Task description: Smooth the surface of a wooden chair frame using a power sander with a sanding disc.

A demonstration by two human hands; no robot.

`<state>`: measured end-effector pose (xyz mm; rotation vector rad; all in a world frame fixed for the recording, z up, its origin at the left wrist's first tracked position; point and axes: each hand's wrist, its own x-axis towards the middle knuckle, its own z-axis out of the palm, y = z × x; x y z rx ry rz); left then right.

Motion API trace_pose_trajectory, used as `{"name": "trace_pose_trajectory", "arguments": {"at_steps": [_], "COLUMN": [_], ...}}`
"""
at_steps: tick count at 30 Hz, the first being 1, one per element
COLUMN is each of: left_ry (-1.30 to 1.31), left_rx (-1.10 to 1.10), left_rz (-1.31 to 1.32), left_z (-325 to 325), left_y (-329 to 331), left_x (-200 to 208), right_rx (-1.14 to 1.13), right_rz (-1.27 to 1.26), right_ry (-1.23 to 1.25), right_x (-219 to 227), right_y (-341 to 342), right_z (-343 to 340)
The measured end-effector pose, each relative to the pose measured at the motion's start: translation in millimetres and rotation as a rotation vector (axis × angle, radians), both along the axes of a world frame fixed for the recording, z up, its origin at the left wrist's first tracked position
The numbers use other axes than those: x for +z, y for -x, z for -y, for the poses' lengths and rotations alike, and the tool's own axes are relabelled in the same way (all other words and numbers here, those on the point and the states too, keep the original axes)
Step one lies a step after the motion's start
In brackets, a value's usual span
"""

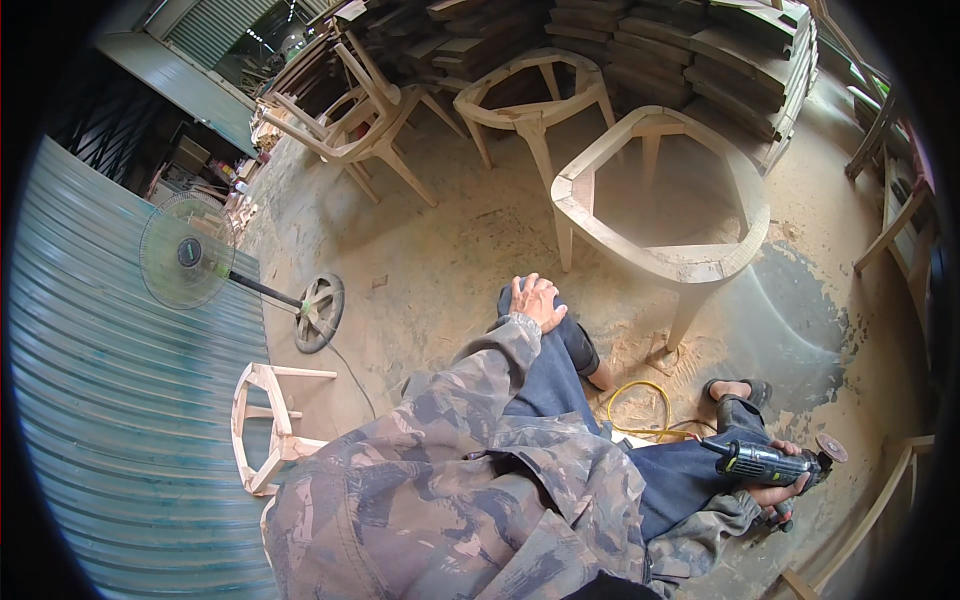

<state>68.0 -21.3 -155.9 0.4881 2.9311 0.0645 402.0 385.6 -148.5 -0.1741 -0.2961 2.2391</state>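
Left hand: The person's left hand (537,302) is resting on the left knee, fingers a little spread, holding nothing.
Right hand: The right hand (778,493) is clamping around the body of a dark angle grinder (765,462), low on the right by the other leg.
Disc: A reddish disc (831,448) is facing outward at the tool's head, touching no wood; whether it is spinning, one cannot tell.
Nearest chair frame: This pale chair frame (690,268) is standing on the dusty floor (440,235), just beyond the knees and to the right.
Done so far: Its legs and rim are appearing joined, with seams showing at the corners.
Left over: The seat opening is gaping and the wood is looking bare; how smooth it is, one cannot judge.
Other frames: A second frame (530,118) is standing behind, and a small frame (284,442) is sitting near the corrugated wall (130,380).
Containers: None is showing clearly enough for its contents to be told.
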Motion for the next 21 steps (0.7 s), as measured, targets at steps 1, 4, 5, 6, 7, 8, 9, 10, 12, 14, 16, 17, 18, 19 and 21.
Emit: {"name": "trace_pose_trajectory", "arguments": {"at_steps": [1,4,5,6,7,8,9,10,12,14,16,17,18,19,21], "left_ry": [-0.006,0.001,0.01,-0.062,-0.101,-0.222,-0.443,-0.665,-0.67,-0.685,-0.543,-0.54,-0.399,-0.261,-0.167], "left_rx": [-0.002,-0.046,-0.075,-0.066,0.045,0.122,0.021,-0.097,-0.334,-0.458,-0.523,-0.552,-0.566,-0.584,-0.593], "left_rz": [-0.006,-0.043,-0.078,-0.039,-0.066,-0.094,-0.092,-0.1,-0.187,-0.24,-0.269,-0.255,-0.227,-0.206,-0.148], "left_z": [-1,-13,-20,-27,-26,-24,-27,-45,-106,-151,-173,-187,-202,-217,-237], "left_y": [1,3,5,10,10,11,26,31,39,55,58,51,44,39,40], "left_x": [-2,-7,-10,-14,-12,-8,-7,3,23,32,23,25,27,27,35], "right_rx": [-0.005,-0.072,0.014,-0.048,0.027,0.062,0.081,0.092,-0.074,-0.106,-0.093,-0.084,-0.072,-0.083,-0.09], "right_rz": [0.001,0.122,0.102,0.268,0.317,0.126,-0.068,-0.115,0.02,0.073,0.059,0.038,0.015,-0.019,-0.059], "right_ry": [0.0,-0.136,-0.25,-0.215,-0.083,-0.044,-0.03,0.005,0.085,0.143,0.2,0.218,0.236,0.242,0.253], "right_x": [-1,-19,-50,-69,-56,-49,-32,-25,2,7,14,19,24,26,41], "right_y": [-2,-25,-35,-48,-34,-11,11,17,11,12,6,4,3,3,8], "right_z": [-1,-12,-37,-43,-35,-26,-22,-20,-10,-2,19,21,22,24,26]}}
